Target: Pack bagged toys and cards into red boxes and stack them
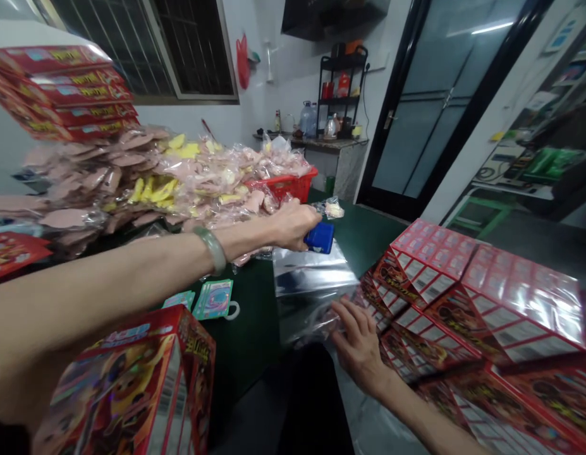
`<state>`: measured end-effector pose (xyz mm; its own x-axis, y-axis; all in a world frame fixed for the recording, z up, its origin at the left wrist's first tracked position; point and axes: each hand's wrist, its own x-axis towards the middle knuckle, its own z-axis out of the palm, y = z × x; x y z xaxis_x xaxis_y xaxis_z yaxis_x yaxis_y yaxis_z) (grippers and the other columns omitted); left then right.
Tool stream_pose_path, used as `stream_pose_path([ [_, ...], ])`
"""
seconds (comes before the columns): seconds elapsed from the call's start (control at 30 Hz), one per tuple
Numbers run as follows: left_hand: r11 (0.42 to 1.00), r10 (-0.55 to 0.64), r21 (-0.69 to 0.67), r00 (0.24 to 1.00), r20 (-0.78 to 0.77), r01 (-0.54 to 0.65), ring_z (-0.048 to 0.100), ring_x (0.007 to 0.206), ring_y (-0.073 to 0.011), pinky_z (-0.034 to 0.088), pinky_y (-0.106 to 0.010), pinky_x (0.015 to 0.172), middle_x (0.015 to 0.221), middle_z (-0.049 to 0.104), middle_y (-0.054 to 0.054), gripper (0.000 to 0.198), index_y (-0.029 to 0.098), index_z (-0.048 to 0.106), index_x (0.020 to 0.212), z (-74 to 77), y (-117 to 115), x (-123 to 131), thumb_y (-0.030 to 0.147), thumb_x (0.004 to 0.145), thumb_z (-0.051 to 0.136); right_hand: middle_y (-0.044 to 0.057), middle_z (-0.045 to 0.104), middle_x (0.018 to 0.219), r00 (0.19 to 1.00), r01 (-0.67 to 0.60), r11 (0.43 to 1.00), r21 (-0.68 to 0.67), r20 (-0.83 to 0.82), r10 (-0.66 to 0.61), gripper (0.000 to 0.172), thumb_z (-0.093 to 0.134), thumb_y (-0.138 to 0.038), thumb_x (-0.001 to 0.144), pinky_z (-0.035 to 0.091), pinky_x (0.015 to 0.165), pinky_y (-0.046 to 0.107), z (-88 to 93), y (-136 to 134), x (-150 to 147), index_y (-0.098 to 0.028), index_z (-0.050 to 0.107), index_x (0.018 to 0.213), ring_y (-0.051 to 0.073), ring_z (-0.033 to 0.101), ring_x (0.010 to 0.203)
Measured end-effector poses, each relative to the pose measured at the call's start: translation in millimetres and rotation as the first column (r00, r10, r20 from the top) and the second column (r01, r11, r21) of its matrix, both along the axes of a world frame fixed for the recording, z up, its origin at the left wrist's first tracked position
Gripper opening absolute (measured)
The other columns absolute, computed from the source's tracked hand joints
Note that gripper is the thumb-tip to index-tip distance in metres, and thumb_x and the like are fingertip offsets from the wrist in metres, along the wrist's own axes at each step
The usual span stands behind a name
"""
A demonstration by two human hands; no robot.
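My left hand (295, 224), a pale bangle on its wrist, reaches across the table with its fingers closed around a small solid blue object (321, 238). Its exact kind does not show. Beneath it lie clear flat plastic bags (314, 275), shiny and partly crumpled at the near end. My right hand (361, 344) is at that crumpled end, fingers spread and touching the film. Close by on the table are printed cards (214, 299) with a white ring (233, 310) beside them.
Red printed boxes (425, 253) in clear wrap are stacked at right; another red box (131, 379) stands front left. Bagged pink and yellow pieces (188, 170) heap up beside a red basket (293, 184). More red boxes (69, 88) are piled behind. A glass door (425, 107) stands beyond.
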<state>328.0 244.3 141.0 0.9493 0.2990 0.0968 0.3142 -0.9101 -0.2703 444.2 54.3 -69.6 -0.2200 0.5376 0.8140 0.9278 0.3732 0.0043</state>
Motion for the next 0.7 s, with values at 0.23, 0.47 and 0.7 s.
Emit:
stream_pose_path([
  [0.23, 0.982, -0.187, -0.073, 0.955, -0.23, 0.174, 0.061, 0.087, -0.0269, 0.036, -0.039, 0.082, 0.093, 0.066, -0.014, 0.032, 0.013, 0.062, 0.092, -52.0, -13.8, 22.2, 0.013, 0.06, 0.063, 0.015, 0.044, 0.135, 1.0, -0.005, 0.98, -0.2, -0.009, 0.004, 0.017, 0.046, -0.005, 0.078, 0.04, 0.088, 0.047, 1.1, -9.2, 3.5, -0.016, 0.056, 0.07, 0.031, 0.039, 0.123],
  [0.47, 0.995, -0.094, -0.048, 0.975, -0.2, 0.086, 0.048, 0.107, -0.0396, 0.037, -0.054, 0.08, 0.128, 0.047, -0.021, 0.087, 0.02, 0.031, 0.136, -75.9, -42.4, 24.1, 0.03, 0.058, 0.069, 0.007, 0.065, 0.096, 0.996, -0.085, 0.983, -0.165, -0.048, 0.078, 0.014, 0.05, -0.01, 0.082, 0.038, 0.082, 0.041, 7.0, -28.2, 8.9, -0.019, 0.06, 0.083, 0.023, 0.052, 0.097],
  [0.7, 1.0, 0.019, 0.027, 0.989, -0.145, -0.015, 0.045, 0.105, -0.0406, 0.031, -0.065, 0.083, 0.12, 0.048, -0.022, 0.071, 0.016, 0.04, 0.129, -105.1, -62.2, 27.5, 0.019, 0.061, 0.064, 0.004, 0.06, 0.074, 0.947, -0.169, 0.958, -0.23, -0.306, 0.093, 0.038, 0.04, -0.01, 0.087, 0.045, 0.057, 0.025, -0.1, -40.2, 3.3, -0.014, 0.043, 0.125, 0.014, 0.055, 0.062],
])
